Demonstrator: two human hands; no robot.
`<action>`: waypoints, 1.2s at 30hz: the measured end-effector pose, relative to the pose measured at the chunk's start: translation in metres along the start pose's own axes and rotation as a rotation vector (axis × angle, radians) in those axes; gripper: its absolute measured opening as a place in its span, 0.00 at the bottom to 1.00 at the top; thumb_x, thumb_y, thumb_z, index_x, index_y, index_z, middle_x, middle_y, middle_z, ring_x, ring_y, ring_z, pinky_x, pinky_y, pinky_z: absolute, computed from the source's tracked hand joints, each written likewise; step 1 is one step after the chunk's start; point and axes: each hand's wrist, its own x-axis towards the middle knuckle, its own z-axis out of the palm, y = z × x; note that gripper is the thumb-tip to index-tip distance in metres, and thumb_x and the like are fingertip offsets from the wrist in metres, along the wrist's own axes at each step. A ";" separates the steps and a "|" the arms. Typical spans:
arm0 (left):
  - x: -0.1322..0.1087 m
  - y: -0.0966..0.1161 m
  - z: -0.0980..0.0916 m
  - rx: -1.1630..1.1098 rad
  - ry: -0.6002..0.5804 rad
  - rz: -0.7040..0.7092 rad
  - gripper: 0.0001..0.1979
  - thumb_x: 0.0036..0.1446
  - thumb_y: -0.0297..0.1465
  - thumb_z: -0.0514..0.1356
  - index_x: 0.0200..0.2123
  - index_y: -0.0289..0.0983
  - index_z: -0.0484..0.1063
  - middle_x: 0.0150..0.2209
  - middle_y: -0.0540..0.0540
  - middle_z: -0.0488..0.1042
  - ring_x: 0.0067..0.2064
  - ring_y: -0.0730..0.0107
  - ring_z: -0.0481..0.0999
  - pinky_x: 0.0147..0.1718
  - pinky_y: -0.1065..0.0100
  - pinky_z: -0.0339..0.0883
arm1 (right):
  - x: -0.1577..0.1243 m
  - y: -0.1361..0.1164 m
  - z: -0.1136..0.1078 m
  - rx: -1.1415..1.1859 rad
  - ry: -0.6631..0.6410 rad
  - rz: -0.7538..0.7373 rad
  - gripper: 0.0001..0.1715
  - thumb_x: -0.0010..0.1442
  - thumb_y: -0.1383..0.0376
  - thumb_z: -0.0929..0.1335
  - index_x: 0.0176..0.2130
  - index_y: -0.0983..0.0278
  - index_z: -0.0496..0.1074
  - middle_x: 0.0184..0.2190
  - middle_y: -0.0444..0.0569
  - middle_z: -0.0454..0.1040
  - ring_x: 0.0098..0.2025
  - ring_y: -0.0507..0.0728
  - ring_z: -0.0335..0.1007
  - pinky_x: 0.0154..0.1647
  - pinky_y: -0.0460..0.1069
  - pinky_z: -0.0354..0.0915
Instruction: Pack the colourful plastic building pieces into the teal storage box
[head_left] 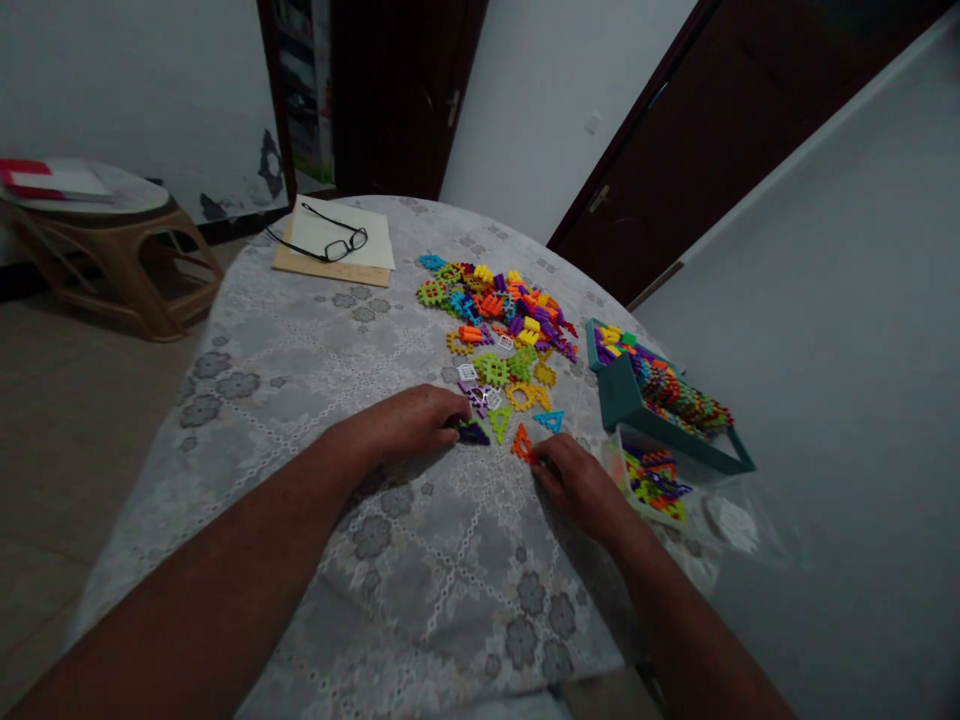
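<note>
Resting on the tablecloth, my left hand (426,418) has its fingers curled onto a dark purple triangular building piece (474,433). My right hand (574,472) pinches the corner of an orange triangular building piece (520,441), which lies on the cloth. Between the hands are a green triangle (499,424) and, farther right, a blue triangle (550,421). Just beyond them lie yellow pieces (527,397), light green pieces (493,369), a lilac piece (477,398) and small white square pieces (466,372). The undersides of both hands are hidden.
A heap of mixed toy pieces (499,300) lies farther back on the round table (300,370). To the right stand a teal box (626,400) and a clear tub (667,514) holding more pieces. Glasses (336,250) rest on paper at the back left. A stool (142,260) stands left.
</note>
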 end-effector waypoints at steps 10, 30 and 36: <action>-0.003 0.006 -0.004 -0.006 0.001 -0.005 0.14 0.64 0.25 0.61 0.51 0.40 0.80 0.50 0.43 0.84 0.50 0.60 0.80 0.50 0.64 0.69 | -0.006 0.004 0.021 -0.116 0.147 0.057 0.10 0.71 0.68 0.64 0.46 0.62 0.75 0.41 0.52 0.77 0.41 0.59 0.75 0.45 0.51 0.69; -0.005 0.005 -0.006 -0.047 -0.030 0.006 0.13 0.65 0.29 0.63 0.52 0.41 0.79 0.45 0.46 0.83 0.43 0.65 0.78 0.43 0.67 0.67 | 0.036 -0.060 0.042 0.046 0.116 -0.016 0.09 0.72 0.69 0.66 0.46 0.60 0.76 0.41 0.50 0.79 0.41 0.58 0.76 0.44 0.50 0.69; 0.000 0.002 0.000 -0.018 -0.007 -0.022 0.10 0.64 0.31 0.64 0.48 0.41 0.79 0.44 0.46 0.83 0.43 0.64 0.78 0.44 0.67 0.67 | 0.038 -0.057 0.044 0.050 0.155 -0.016 0.05 0.72 0.66 0.69 0.44 0.60 0.77 0.41 0.50 0.78 0.42 0.58 0.76 0.44 0.50 0.70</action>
